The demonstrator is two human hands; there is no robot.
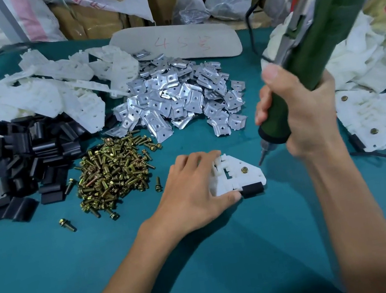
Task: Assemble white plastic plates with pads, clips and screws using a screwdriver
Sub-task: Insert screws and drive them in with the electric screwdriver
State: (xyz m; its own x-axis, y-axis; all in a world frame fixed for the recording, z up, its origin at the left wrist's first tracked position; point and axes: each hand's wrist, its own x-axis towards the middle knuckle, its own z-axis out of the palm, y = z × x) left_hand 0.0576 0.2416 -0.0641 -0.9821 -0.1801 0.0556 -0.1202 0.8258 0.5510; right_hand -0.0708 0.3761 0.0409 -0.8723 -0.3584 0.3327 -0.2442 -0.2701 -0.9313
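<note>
Head view: a person is working at a teal counter [56,284]. At the far left, a heap of black pads [23,159] is lying in front of a pile of loose white plates [45,94], which is spreading toward the back. Just right of the pads, a mound of brass screws [114,169] is sitting, with one stray screw [67,225] lying apart in front of it. Behind the screws, a pile of shiny metal clips [179,100] is covering the middle, and a pale board [194,41] with red handwriting is lying behind that.

In the front centre, the left hand [195,194] is holding a white plastic plate [238,173] flat on the counter. Its fingers are curling over the plate's left part and its thumb is pressing against the near edge. A fitted screw [244,170] is showing its brass head near the plate's right corner, and a fitted pad [252,189] is sitting on the near right edge.

To the right, the right hand [308,111] is gripping a green electric screwdriver [321,35], fingers wrapped round its lower body. The tool is tilting, its top leaning up and to the right. Its bit [262,159] is hovering just right of the plate, near the fitted screw but not touching it.

At the far right, a stack of assembled plates [374,121] with screw heads showing is resting on the counter.
</note>
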